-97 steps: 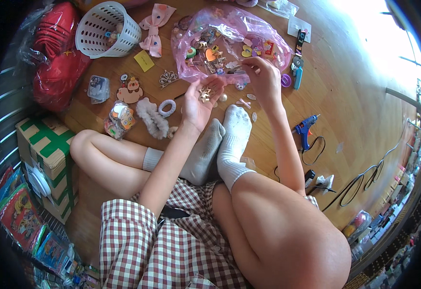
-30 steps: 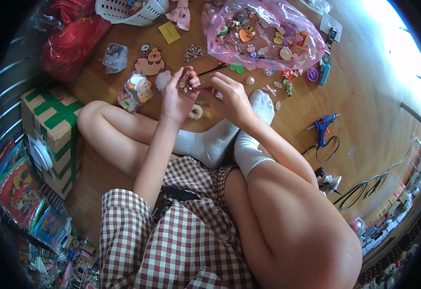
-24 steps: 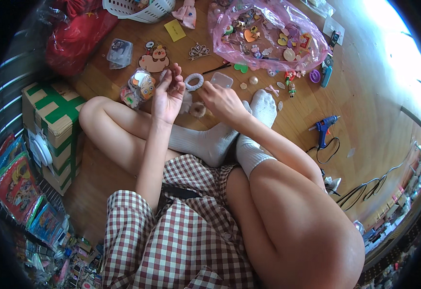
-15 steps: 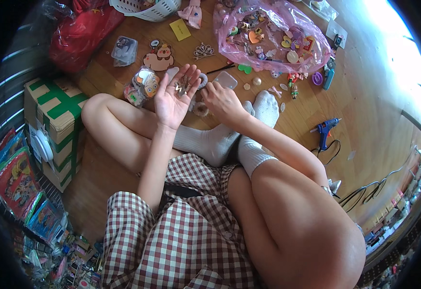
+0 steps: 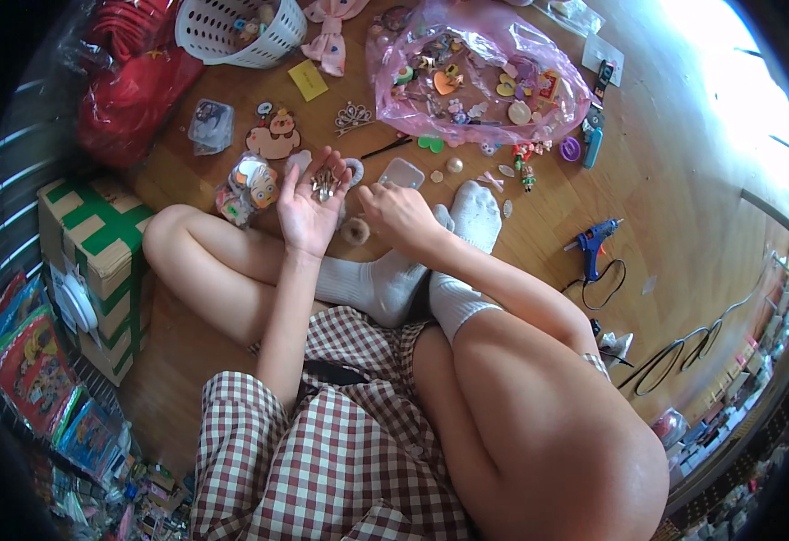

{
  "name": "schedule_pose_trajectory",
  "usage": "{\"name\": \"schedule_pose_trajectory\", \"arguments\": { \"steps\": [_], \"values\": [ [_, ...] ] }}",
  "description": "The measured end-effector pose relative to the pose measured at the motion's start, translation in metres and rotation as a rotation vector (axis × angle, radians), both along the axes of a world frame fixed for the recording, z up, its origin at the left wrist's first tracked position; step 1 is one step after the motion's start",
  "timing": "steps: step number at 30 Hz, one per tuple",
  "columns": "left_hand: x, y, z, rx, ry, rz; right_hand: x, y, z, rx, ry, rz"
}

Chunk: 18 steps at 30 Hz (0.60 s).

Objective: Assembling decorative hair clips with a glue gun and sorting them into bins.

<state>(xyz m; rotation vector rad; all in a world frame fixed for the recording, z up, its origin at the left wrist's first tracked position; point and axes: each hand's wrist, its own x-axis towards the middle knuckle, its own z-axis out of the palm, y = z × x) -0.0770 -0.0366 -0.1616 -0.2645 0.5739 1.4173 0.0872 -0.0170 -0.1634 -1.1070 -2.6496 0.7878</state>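
My left hand [image 5: 307, 216] is palm up, its fingers slightly curled, with several small shiny metal pieces [image 5: 325, 184] lying in it. They are too small for me to name for certain. Just right of it, my right hand [image 5: 401, 215] is palm down with its fingertips pinched together. Whatever is between those fingertips, if anything, is hidden. Beyond the two hands, a pale fluffy ring [image 5: 355, 170] and a clear plastic box [image 5: 403, 172] lie on the wooden floor. Below the fingers a brown fuzzy ring [image 5: 355, 231] rests near my foot.
A pink plastic bag [image 5: 484, 126] of small charms lies ahead. A blue glue gun [image 5: 593, 248] with its cord is at right. At left stand a taped cardboard box [image 5: 96, 225] and a bagged character piece [image 5: 252, 187]. A white basket [image 5: 241, 45] sits far left.
The whole view has shifted, so floor things appear lower and further left. My right fingertips have drawn slightly nearer to me. The metal pieces stay in my left palm.
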Motion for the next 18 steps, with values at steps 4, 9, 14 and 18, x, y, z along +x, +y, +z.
{"name": "schedule_pose_trajectory", "arguments": {
  "steps": [4, 9, 14, 18],
  "values": [
    [0.022, 0.004, 0.013, -0.112, 0.243, -0.133, 0.015, 0.016, 0.039, -0.345, 0.48, -0.216],
    [0.069, 0.02, 0.034, -0.057, 0.397, -0.349, 0.037, 0.048, 0.05, 0.016, 0.689, -0.435],
    [0.089, 0.079, 0.036, 0.156, 1.207, -0.708, 0.088, 0.126, -0.023, 0.178, 0.408, -0.598],
    [0.095, 0.122, 0.025, 0.605, 2.303, -0.565, 0.089, 0.132, -0.026, 0.092, 0.338, -0.564]
  ]
}}
